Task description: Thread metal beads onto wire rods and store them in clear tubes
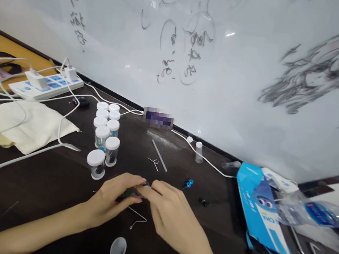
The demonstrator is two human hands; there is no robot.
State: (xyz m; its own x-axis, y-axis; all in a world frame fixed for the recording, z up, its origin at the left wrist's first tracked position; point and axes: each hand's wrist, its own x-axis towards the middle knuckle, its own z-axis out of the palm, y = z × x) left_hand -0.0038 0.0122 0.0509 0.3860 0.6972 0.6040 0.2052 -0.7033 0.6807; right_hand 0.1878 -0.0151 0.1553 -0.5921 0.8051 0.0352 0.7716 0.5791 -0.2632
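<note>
My left hand (116,195) is closed around a small clear jar (131,193) with something dark green inside, mostly covered by the fingers. Against the jar's right end, my right hand (166,208) has its fingers bent together; what they pinch is hidden. A round white lid (118,248) lies on the dark table in front of the hands. Just below the jar is a thin bent wire hook (139,219). Beyond the hands are small white metal pieces (154,163), a clear strip (159,155), shiny blue bits (188,183) and small black bits (202,201).
Several white-capped clear jars (102,135) stand left of centre. A power strip (46,86) with white cables and a cream cloth (26,122) lie at left. At right are a blue bag (254,196) and a plastic bottle (320,213). A whiteboard (228,109) rises behind.
</note>
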